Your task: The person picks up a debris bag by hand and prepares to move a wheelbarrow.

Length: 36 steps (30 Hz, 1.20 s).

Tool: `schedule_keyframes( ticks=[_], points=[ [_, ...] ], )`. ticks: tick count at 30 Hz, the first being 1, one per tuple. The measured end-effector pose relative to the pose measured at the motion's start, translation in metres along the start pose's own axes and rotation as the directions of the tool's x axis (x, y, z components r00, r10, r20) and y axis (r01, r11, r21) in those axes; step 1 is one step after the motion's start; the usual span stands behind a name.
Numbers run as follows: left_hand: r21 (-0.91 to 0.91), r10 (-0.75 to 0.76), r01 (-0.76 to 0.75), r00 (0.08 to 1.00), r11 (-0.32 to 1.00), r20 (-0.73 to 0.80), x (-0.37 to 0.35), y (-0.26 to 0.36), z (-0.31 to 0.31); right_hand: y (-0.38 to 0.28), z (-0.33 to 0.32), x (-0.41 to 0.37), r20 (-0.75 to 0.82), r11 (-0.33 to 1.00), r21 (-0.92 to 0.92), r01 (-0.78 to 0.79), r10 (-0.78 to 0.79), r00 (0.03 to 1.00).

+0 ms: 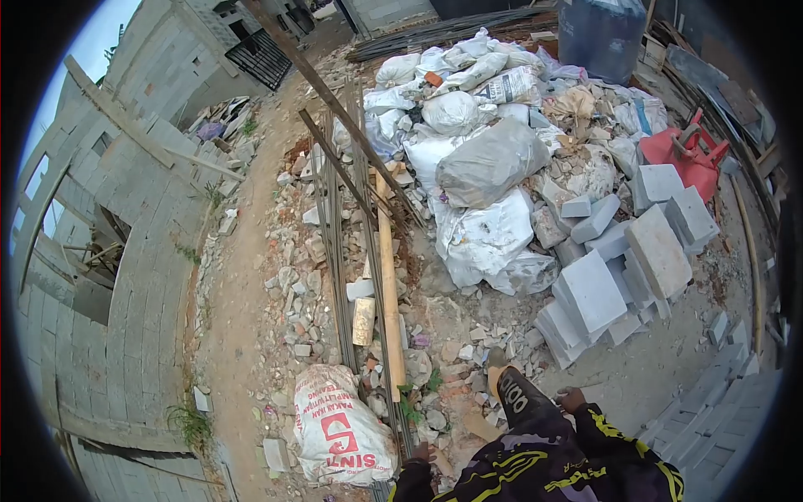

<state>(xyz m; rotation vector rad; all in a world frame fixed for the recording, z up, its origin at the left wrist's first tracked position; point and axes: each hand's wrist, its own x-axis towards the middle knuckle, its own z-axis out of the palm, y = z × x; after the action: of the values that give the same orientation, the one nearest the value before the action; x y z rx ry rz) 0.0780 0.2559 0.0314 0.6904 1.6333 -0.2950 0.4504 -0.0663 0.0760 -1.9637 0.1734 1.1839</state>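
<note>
At the lower middle, my left hand hangs beside the printed white sack and the long metal bars, its fingers too small and dark to make out. My right hand is near my right thigh, close to the grey blocks; whether its fingers are closed cannot be made out. One dark trouser leg and a shoe show on the rubble between the hands. Nothing is clearly visible in either hand.
Filled sacks are heaped ahead, beside a red wheelbarrow and a dark barrel. Metal bars and a wooden pole lie lengthwise over broken rubble. A dirt path runs along the block wall at left.
</note>
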Motion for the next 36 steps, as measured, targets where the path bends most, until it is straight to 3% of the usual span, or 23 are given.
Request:
schedule_keyframes(
  ticks=[3, 4, 6, 7, 8, 9, 11, 13, 14, 16, 19, 21, 24, 26, 28, 30, 32, 34, 36],
  points=[
    [-0.037, 0.23, -0.228, 0.967, 0.973, 0.107, 0.023, 0.126, 0.011, -0.039, 0.0, 0.025, -0.005, 0.999, -0.032, -0.011, 0.011, 1.0],
    [0.227, 0.531, -0.554, 0.832, 0.801, 0.16, 0.018, 0.164, 0.014, -0.046, -0.002, 0.035, -0.008, 0.999, -0.023, -0.037, 0.036, 0.999],
    [0.304, 0.602, -0.64, 0.768, 0.706, 0.219, -0.001, 0.241, 0.026, -0.058, -0.005, 0.049, -0.005, 0.996, -0.006, -0.094, 0.094, 0.996],
    [-0.054, 0.537, -0.534, 0.837, 0.844, 0.105, -0.066, 0.279, 0.052, -0.068, -0.006, 0.055, -0.017, 0.997, -0.045, -0.07, 0.069, 0.997],
    [-0.049, 0.569, -0.568, 0.816, 0.822, 0.1, -0.107, 0.31, 0.065, -0.078, -0.008, 0.062, -0.023, 0.994, -0.015, -0.111, 0.111, 0.994],
    [-0.034, 0.596, -0.596, 0.797, 0.802, 0.102, -0.13, 0.327, 0.073, -0.084, -0.01, 0.07, -0.021, 0.998, -0.044, -0.048, 0.047, 0.999],
    [-0.053, 0.653, -0.653, 0.743, 0.755, 0.142, -0.124, 0.336, 0.068, -0.128, -0.013, 0.066, -0.028, 0.995, -0.046, -0.084, 0.083, 0.996],
    [-0.084, 0.695, -0.692, 0.701, 0.717, 0.158, -0.126, 0.332, 0.065, -0.098, -0.004, 0.129, -0.097, 0.974, -0.228, -0.002, -0.021, 0.995],
    [-0.093, 0.627, -0.622, 0.756, 0.778, 0.189, -0.12, 0.322, 0.058, -0.157, -0.01, 0.088, -0.032, 1.0, -0.031, -0.002, 0.001, 0.999],
    [-0.119, 0.483, -0.468, 0.843, 0.876, 0.235, -0.093, 0.295, 0.037, -0.187, -0.009, 0.084, -0.062, 0.995, 0.062, 0.084, -0.08, 0.995],
    [0.164, 0.203, -0.194, 0.978, 0.967, -0.039, -0.095, 0.242, 0.025, -0.202, -0.007, 0.069, -0.102, 0.963, 0.24, 0.12, -0.098, 0.99],
    [0.289, 0.107, -0.086, 0.992, 0.954, -0.06, -0.093, 0.216, 0.004, -0.198, -0.006, 0.068, -0.115, 0.949, 0.279, 0.146, -0.118, 0.986],
    [0.36, 0.081, -0.053, 0.995, 0.931, -0.065, -0.09, 0.209, -0.026, -0.164, -0.008, 0.056, -0.137, 0.958, 0.287, 0.025, 0.016, 0.99],
    [0.352, 0.079, -0.047, 0.994, 0.935, -0.076, -0.086, 0.231, -0.035, -0.127, -0.001, 0.048, -0.142, 0.926, 0.351, -0.141, 0.201, 0.969],
    [0.311, 0.077, -0.049, 0.994, 0.949, -0.077, -0.077, 0.268, -0.032, -0.061, 0.006, 0.06, 0.007, 0.863, 0.387, -0.325, 0.35, 0.937],
    [0.271, 0.105, -0.09, 0.994, 0.959, -0.042, -0.053, 0.309, -0.026, -0.066, 0.014, 0.03, -0.044, 0.802, 0.302, -0.516, 0.552, 0.832],
    [0.213, 0.18, -0.203, 0.976, 0.956, 0.124, 0.025, 0.351, -0.032, -0.052, 0.024, 0.024, 0.035, 0.753, 0.351, -0.557, 0.584, 0.811],
    [0.135, 0.26, -0.284, 0.95, 0.949, 0.172, 0.004, 0.41, 0.017, -0.061, 0.034, 0.027, 0.102, 0.745, 0.368, -0.556, 0.562, 0.821],
    [0.198, 0.39, -0.438, 0.889, 0.877, 0.238, -0.035, 0.463, 0.062, -0.107, 0.043, 0.03, 0.031, 0.821, 0.324, -0.47, 0.487, 0.873]
  ],
)
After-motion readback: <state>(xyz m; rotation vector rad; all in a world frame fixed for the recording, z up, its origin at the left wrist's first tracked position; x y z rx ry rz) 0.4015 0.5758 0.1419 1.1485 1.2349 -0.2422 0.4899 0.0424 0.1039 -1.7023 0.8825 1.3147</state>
